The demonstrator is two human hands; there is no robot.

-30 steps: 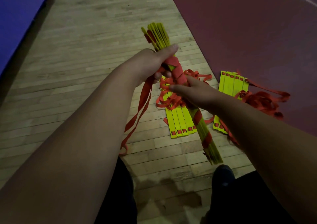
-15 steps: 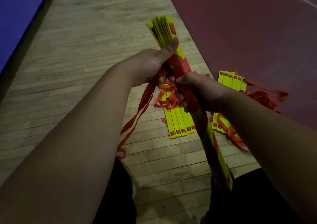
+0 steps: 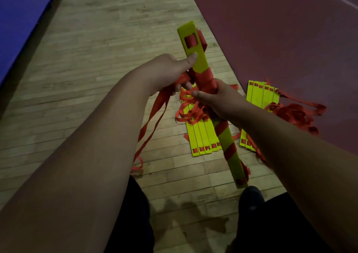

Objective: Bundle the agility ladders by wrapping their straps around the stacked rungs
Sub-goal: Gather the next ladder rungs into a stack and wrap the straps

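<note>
Head view: we see both forearms reaching out over the wood floor (image 3: 96, 78), hands meeting mid-frame on the bundle (image 3: 201, 63) of stacked yellow rungs. The bundle is held in the air above the floor, broad face toward the cam. Its long axis runs away from the person: far end points up-frame and slightly left, near end points down-right, ending just above the shoe (image 3: 250, 194). Red turns of strap cross it diagonally at the middle and at two spots nearer the low end.

Left hand (image 3: 166, 72) sits on the bundle's left edge, thumb laid flat on the yellow face, fingers curled round the loose strap (image 3: 159, 105). The strap's tail hangs down-left and its end touches the floor. Right hand (image 3: 219, 99) is wrapped round the bundle's middle, right below the thickest wrap, thumb pointing left.

On the floor under the hands lies a 2nd ladder (image 3: 201, 136), rungs side by side w/ tangled strap on top. A 3rd ladder (image 3: 259, 96) lies to the right at the edge of the red mat (image 3: 271, 39), its straps spilling onto it. Blue mat (image 3: 19, 10) at far left.
</note>
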